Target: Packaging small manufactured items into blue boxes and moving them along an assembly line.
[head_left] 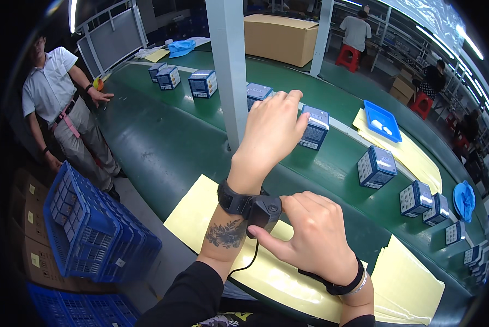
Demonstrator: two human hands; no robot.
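– One right-hand grip (318, 234) pinches a black device (263, 213) strapped to the left wrist (244, 175); the left-hand grip (272, 126) hangs released.
– Which step?
– Adjusting the device, apparently; the next move calls for a steady wrist.
– And its direction?
– Long axis seemingly along the forearm (214, 252), round eye (273, 208) facing rightward, blue boxes (376, 168) standing beyond on a green desk (157, 136).

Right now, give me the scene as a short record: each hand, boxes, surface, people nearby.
Left hand: beside a blue box; contact unclear
Right hand: thumb and fingers on the black wrist device worn on the left arm
Boxes: several, spread along the green surface
Also on surface: yellow sheets, blue tray
Nearby: co-worker standing at left, beside blue crates
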